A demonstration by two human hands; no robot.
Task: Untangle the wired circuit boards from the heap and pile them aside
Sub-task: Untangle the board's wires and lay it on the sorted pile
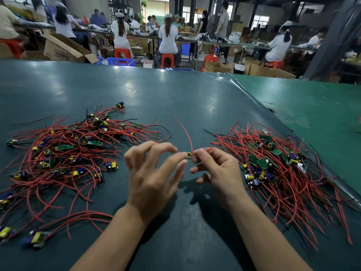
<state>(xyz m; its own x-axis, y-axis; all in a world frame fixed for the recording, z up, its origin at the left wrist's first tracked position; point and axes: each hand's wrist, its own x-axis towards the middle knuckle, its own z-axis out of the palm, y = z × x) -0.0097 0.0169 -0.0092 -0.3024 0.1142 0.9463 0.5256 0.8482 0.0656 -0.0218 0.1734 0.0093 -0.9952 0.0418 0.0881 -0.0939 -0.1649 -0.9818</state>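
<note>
Pinching one small circuit board at its left end, the left hand fans its other fingers wide (nothing else held). Right hand nips its red wire at the board.

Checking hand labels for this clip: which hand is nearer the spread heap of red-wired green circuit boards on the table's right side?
Right. The right hand is beside that heap; the left hand lies farther off, across the small pinched board.

A dark green desk fills the foreground. Beyond its far edge, seated workers on orange stools face a long bench. Open cardboard boxes and a blue crate stand on the floor just behind the desk.
</note>
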